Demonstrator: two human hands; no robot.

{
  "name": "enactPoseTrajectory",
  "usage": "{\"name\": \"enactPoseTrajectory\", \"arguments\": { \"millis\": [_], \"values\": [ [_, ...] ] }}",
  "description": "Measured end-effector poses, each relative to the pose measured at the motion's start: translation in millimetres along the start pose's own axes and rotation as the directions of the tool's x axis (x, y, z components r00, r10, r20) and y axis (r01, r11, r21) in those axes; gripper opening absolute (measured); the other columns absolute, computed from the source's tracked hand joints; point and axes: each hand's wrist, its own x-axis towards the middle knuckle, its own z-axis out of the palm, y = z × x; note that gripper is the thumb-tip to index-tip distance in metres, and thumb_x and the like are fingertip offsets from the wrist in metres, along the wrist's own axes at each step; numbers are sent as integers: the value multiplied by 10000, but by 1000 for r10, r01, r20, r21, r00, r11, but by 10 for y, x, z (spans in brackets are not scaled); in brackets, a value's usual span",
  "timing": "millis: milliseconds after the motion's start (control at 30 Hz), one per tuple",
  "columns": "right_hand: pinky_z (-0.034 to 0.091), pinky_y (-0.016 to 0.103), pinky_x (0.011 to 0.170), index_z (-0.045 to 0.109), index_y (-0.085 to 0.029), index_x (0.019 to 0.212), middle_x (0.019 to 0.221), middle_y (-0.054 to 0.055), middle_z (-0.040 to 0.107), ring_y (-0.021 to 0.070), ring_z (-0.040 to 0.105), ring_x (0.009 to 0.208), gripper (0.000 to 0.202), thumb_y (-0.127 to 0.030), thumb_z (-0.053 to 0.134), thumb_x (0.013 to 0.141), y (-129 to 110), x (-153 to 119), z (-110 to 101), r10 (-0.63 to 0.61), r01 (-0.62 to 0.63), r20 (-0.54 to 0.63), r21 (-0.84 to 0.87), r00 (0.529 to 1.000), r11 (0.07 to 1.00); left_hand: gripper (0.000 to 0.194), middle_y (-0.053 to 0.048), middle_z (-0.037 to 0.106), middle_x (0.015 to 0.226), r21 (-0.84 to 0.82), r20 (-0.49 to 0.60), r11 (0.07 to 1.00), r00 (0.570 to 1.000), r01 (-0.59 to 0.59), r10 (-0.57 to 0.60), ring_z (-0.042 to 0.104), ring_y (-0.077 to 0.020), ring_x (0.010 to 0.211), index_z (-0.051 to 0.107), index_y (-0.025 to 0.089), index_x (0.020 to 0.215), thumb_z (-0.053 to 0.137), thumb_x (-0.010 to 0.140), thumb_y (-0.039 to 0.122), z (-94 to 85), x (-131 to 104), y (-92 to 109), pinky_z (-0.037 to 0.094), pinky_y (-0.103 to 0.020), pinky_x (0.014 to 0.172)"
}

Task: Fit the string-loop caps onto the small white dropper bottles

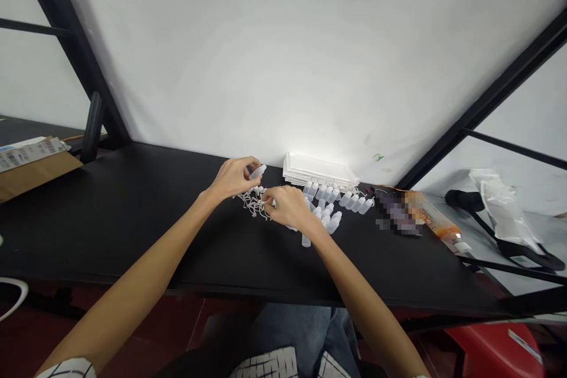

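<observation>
In my left hand (237, 177) is a small translucent plastic bottle (257, 172), gripped between thumb and fingers and tilted with its narrow end up to the right. My right hand (286, 205) is closed in a pinch at the right edge of a pile of thin white looped pieces (253, 205); whatever its fingertips hold is too small to name. Several more translucent bottles (328, 217) lie and stand loosely just right of my right hand, partly hidden by it. Behind them, bottles with white loops (357, 203) sit in rows.
A stack of flat white boxes or sheets (319, 170) rests against the wall. To the right are a blurred dark item (398, 215) and an orange-labelled bottle (438, 224). A cardboard box (38, 168) is at the far left of the black table (133, 218), beside the black frame post.
</observation>
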Motion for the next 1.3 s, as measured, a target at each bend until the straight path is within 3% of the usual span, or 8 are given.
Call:
{"name": "enactPoseTrajectory", "arguments": {
  "millis": [133, 333, 500, 933, 1167, 1300],
  "values": [
    [402, 253, 638, 729, -219, 863, 841, 2, 740, 155, 644, 733, 184, -166, 578, 772, 242, -15, -110, 32, -30, -1, 305, 999, 952, 316, -35, 720, 890, 19, -28, 999, 999, -40, 41, 624, -129, 602, 670, 172, 1009, 558, 770, 345, 55, -8, -12, 457, -262, 633],
    [448, 268, 580, 725, -158, 889, 750, 43, 719, 145, 610, 619, 186, -241, 609, 769, 510, -109, -239, 140, -100, -5, 674, 990, 732, 278, -32, 677, 807, -25, 33, 999, 998, -43, 44, 569, -139, 637, 667, 158, 990, 528, 842, 348, 147, -62, 135, 406, -249, 578],
    [470, 275, 617, 723, -153, 833, 765, 49, 703, 152, 621, 671, 169, -233, 586, 774, 624, -145, -231, 195, -16, -168, 716, 966, 698, 328, -50, 631, 904, -143, 175, 984, 976, -103, 128, 547, -151, 724, 668, 176, 1084, 440, 923, 349, 233, -121, 303, 414, -258, 618],
    [460, 252, 628, 727, -183, 904, 742, 17, 678, 126, 597, 660, 174, -266, 593, 832, 519, -90, -48, 151, 12, -185, 670, 971, 742, 350, -16, 514, 799, -220, 206, 972, 971, -77, 123, 474, -143, 655, 665, 171, 1092, 396, 957, 350, 291, -161, 372, 359, -279, 607],
    [502, 254, 608, 715, -157, 898, 782, 39, 686, 120, 615, 623, 210, -340, 643, 823, 502, -94, -60, 144, 33, -146, 806, 979, 590, 384, -20, 538, 824, -279, 200, 957, 970, -75, 134, 501, -159, 715, 641, 196, 1205, 382, 955, 332, 276, -164, 387, 380, -291, 666],
    [462, 226, 481, 709, -165, 959, 799, 48, 689, 142, 638, 629, 332, -416, 733, 743, 491, -105, -83, 137, 1, -80, 867, 987, 498, 396, -30, 571, 871, -354, 226, 935, 968, -25, 111, 502, -152, 719, 637, 195, 1218, 370, 951, 315, 275, -172, 387, 397, -274, 647]
  ]
}}
